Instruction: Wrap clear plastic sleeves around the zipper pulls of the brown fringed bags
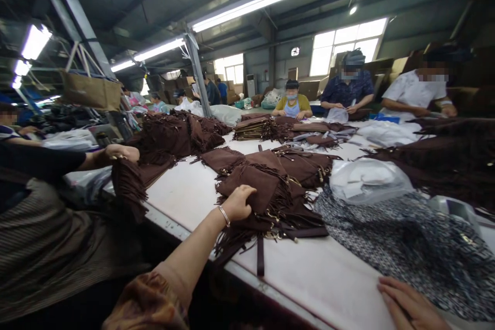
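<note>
My left hand (237,203), with a bracelet at the wrist, is at the near left side of a pile of brown fringed bags (266,185). Its fingers are curled and pressed together at the top bag; whatever they pinch is too small to make out. Straps, gold clasps and fringes hang from the pile toward the table's front edge. At the lower right, my right hand (410,305) lies with fingers extended on the white table (309,273), beside a black-and-white speckled cloth (390,232). It holds nothing visible.
A co-worker's hand (121,153) at the left touches a brown fringed piece (129,185). More brown bags (174,134) are heaped behind. A clear plastic bag (369,180) lies on the speckled cloth. Several people sit across the table.
</note>
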A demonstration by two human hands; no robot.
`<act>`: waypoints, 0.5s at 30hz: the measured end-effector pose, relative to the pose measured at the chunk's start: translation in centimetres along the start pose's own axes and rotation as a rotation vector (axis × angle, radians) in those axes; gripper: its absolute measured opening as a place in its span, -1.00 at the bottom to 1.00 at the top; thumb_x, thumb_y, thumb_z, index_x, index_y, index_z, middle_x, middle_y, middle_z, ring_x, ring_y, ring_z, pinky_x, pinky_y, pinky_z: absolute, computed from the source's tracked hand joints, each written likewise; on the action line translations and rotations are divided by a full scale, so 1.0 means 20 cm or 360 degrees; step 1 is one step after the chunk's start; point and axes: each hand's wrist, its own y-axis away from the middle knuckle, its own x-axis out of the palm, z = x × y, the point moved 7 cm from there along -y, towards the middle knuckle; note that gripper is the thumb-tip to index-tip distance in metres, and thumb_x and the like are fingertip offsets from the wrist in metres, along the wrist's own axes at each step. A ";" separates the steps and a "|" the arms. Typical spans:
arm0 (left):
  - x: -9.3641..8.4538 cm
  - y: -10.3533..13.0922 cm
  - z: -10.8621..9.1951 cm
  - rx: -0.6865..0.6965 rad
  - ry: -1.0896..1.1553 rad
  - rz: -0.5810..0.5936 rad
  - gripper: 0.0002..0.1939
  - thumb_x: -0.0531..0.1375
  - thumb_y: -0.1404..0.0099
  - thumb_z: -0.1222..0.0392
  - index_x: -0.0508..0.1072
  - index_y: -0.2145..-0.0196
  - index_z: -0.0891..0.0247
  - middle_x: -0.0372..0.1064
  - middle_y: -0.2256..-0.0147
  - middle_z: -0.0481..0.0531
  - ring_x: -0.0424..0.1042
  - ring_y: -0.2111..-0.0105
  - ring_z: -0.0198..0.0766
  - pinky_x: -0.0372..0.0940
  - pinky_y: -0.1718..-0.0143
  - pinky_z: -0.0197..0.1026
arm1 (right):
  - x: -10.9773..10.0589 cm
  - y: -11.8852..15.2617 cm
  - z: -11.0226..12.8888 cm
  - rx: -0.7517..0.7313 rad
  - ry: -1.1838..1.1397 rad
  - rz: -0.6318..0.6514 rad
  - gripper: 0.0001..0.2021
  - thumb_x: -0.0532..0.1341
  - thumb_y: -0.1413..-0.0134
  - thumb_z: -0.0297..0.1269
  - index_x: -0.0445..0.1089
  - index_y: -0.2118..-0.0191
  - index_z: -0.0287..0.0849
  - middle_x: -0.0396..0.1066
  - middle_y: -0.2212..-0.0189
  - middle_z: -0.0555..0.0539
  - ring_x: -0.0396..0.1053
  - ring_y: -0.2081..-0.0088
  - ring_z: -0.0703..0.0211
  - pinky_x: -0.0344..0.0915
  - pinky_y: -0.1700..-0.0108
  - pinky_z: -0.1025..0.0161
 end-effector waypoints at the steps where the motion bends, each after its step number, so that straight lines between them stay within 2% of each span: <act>1: 0.02 0.04 -0.05 0.0133 -0.0077 0.0026 -0.29 0.20 0.01 0.38 0.32 -0.15 0.13 0.17 -0.21 0.07 0.16 -0.17 -0.07 0.09 -0.19 -0.09 | 0.00 0.00 0.00 0.0035 0.0011 0.0017 -0.66 0.10 -0.10 -0.07 0.56 0.25 -0.13 0.52 0.13 -0.12 0.46 0.10 -0.08 0.39 0.02 -0.01; 3: 0.04 0.09 -0.09 0.0277 -0.0279 -0.0002 -0.28 0.18 -0.01 0.41 0.29 -0.17 0.14 0.15 -0.20 0.14 0.16 -0.16 0.00 0.14 -0.15 0.01 | 0.00 -0.01 0.02 0.0087 0.0014 0.0029 -0.64 0.08 -0.11 -0.05 0.56 0.25 -0.13 0.52 0.13 -0.13 0.45 0.09 -0.09 0.36 0.00 -0.04; 7: -0.03 0.03 -0.12 0.0275 -0.0452 -0.0110 -0.62 0.06 -0.18 0.40 0.44 0.06 0.24 0.37 0.10 0.21 0.34 0.07 -0.04 0.28 0.03 -0.01 | -0.02 -0.04 0.04 0.0136 -0.0045 0.0013 -0.65 0.09 -0.10 -0.04 0.56 0.26 -0.12 0.53 0.15 -0.13 0.46 0.11 -0.09 0.37 0.00 -0.04; 9: -0.11 -0.02 -0.16 0.0323 -0.0448 -0.0165 -0.68 -0.01 -0.26 0.38 0.45 0.11 0.25 0.37 0.17 0.19 0.36 0.12 -0.09 0.29 0.06 -0.05 | -0.04 -0.03 0.03 0.0206 -0.0095 -0.0017 -0.65 0.11 -0.10 -0.02 0.55 0.26 -0.11 0.53 0.15 -0.12 0.47 0.12 -0.05 0.40 0.02 0.01; 11: -0.21 -0.06 -0.23 0.0373 -0.0438 -0.0261 -0.67 -0.06 -0.31 0.36 0.42 0.08 0.25 0.35 0.15 0.19 0.35 0.11 -0.12 0.28 0.03 -0.09 | -0.06 -0.03 0.02 0.0293 -0.0153 -0.0066 -0.65 0.11 -0.11 0.00 0.54 0.26 -0.11 0.53 0.14 -0.10 0.49 0.14 -0.01 0.43 0.05 0.09; 15: -0.43 -0.02 -0.46 0.0621 -0.0305 -0.0568 -0.71 -0.03 -0.31 0.37 0.39 0.08 0.26 0.35 0.17 0.15 0.34 0.13 -0.17 0.28 0.03 -0.13 | -0.15 -0.08 0.09 0.0384 -0.0315 -0.0199 -0.66 0.12 -0.12 0.01 0.53 0.24 -0.11 0.52 0.14 -0.12 0.49 0.13 0.00 0.44 0.06 0.12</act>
